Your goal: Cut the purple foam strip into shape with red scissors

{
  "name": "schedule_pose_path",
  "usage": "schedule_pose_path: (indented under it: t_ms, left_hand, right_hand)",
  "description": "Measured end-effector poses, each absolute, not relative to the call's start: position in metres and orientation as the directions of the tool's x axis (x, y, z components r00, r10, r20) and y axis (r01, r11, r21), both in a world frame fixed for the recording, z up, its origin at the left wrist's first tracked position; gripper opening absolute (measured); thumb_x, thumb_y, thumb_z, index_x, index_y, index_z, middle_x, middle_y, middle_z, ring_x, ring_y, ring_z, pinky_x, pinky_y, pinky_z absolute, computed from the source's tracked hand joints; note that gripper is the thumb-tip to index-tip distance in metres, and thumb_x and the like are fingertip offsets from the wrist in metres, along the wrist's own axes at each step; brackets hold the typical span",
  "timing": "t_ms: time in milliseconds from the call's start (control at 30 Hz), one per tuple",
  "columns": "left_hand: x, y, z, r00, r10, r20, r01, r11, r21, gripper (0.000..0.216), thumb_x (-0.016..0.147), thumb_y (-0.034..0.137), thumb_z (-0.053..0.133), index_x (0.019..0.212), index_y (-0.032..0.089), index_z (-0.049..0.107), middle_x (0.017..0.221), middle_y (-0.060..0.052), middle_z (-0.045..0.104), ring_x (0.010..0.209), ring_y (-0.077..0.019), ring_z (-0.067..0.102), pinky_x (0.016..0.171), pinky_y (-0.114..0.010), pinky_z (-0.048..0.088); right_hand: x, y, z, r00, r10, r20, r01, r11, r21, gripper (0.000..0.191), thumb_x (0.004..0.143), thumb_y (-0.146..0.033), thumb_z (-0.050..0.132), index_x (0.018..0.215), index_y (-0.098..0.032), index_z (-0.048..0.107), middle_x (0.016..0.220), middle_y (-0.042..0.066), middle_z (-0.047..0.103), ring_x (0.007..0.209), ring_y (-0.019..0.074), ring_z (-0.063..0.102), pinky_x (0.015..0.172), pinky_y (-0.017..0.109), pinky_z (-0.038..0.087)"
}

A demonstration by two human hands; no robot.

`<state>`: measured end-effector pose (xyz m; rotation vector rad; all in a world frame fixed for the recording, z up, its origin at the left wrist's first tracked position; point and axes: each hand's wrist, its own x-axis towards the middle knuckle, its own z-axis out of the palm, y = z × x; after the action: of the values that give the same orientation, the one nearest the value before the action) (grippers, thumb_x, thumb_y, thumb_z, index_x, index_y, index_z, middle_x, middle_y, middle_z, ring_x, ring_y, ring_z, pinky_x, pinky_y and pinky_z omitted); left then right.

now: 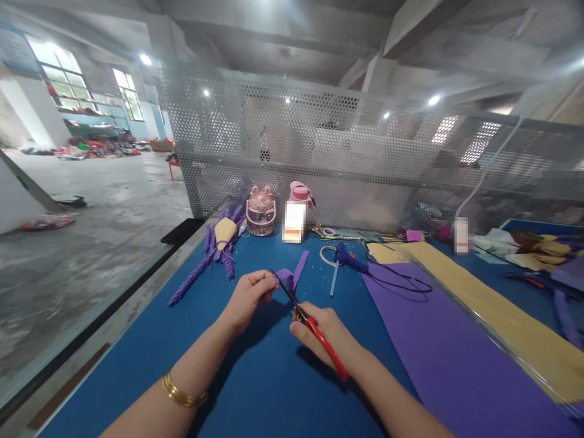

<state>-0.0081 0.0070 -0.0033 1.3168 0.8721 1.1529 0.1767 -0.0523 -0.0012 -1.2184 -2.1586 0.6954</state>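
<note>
My left hand (249,296) pinches a small purple foam strip (292,275) above the blue table (255,377). My right hand (325,333) grips red-handled scissors (310,324), whose blades point up and left and reach the strip beside my left fingers. A gold bangle sits on my left wrist. Both hands hover over the middle of the table.
Purple foam lavender stems (207,263) lie at the left. A pink cup (260,210) and a pink bottle (301,193) stand before the perforated metal screen (347,140). A blue glue gun (347,258) with its cord, a purple sheet (447,353) and a tan sheet (502,310) lie to the right.
</note>
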Motion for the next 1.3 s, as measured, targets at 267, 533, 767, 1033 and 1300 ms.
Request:
schedule_pose_path:
  t_ms: [267, 533, 767, 1033, 1300]
  left_hand:
    - [-0.0072, 0.0068, -0.0034, 0.240, 0.960, 0.147, -0.151, -0.113, 0.982, 0.021, 0.075, 0.031, 0.058, 0.060, 0.016, 0.056, 0.044, 0.006, 0.041, 0.044, -0.0076, 0.031, 0.047, -0.022, 0.023]
    - [-0.0076, 0.0081, -0.0049, 0.248, 0.954, 0.167, -0.153, -0.132, 0.979, 0.022, 0.077, 0.031, 0.058, 0.062, 0.015, 0.055, 0.045, 0.006, 0.040, 0.046, -0.0076, 0.031, 0.048, -0.023, 0.023]
    - [-0.0080, 0.0093, -0.0069, 0.250, 0.954, 0.164, -0.135, -0.133, 0.982, 0.022, 0.078, 0.030, 0.057, 0.063, 0.015, 0.055, 0.045, 0.005, 0.040, 0.046, -0.0082, 0.032, 0.049, -0.024, 0.022]
    - [-0.0085, 0.0079, -0.0057, 0.250, 0.956, 0.152, -0.117, -0.127, 0.985, 0.025, 0.078, 0.036, 0.057, 0.063, 0.015, 0.056, 0.046, 0.005, 0.041, 0.045, -0.0077, 0.029, 0.047, -0.024, 0.018]
    - [-0.0082, 0.0103, -0.0087, 0.243, 0.956, 0.167, -0.134, -0.137, 0.981, 0.024, 0.077, 0.034, 0.058, 0.064, 0.014, 0.056, 0.045, 0.005, 0.041, 0.046, -0.0075, 0.030, 0.048, -0.024, 0.019]
  right_hand:
    - [0.1768, -0.0524, -0.0004, -0.422, 0.884, 0.201, 0.604, 0.439, -0.666, 0.028, 0.088, -0.043, 0.046, 0.086, -0.017, 0.055, 0.061, -0.004, 0.049, 0.054, 0.0093, 0.041, 0.054, 0.019, 0.033]
    - [0.1768, -0.0524, 0.0000, -0.419, 0.888, 0.188, 0.595, 0.425, -0.683, 0.025, 0.089, -0.039, 0.045, 0.087, -0.017, 0.055, 0.063, -0.004, 0.051, 0.054, 0.0090, 0.042, 0.055, 0.019, 0.033]
    - [0.1763, -0.0521, -0.0005, -0.425, 0.887, 0.181, 0.602, 0.426, -0.676, 0.025, 0.090, -0.039, 0.043, 0.086, -0.017, 0.055, 0.063, -0.004, 0.052, 0.055, 0.0094, 0.043, 0.055, 0.019, 0.034]
    - [0.1761, -0.0503, -0.0025, -0.423, 0.884, 0.197, 0.625, 0.443, -0.643, 0.023, 0.089, -0.038, 0.043, 0.084, -0.018, 0.054, 0.063, -0.003, 0.052, 0.055, 0.0100, 0.045, 0.055, 0.019, 0.034]
    - [0.1756, -0.0512, -0.0060, -0.412, 0.887, 0.208, 0.650, 0.446, -0.616, 0.023, 0.089, -0.038, 0.043, 0.083, -0.019, 0.053, 0.065, -0.002, 0.054, 0.057, 0.0103, 0.047, 0.057, 0.019, 0.035]
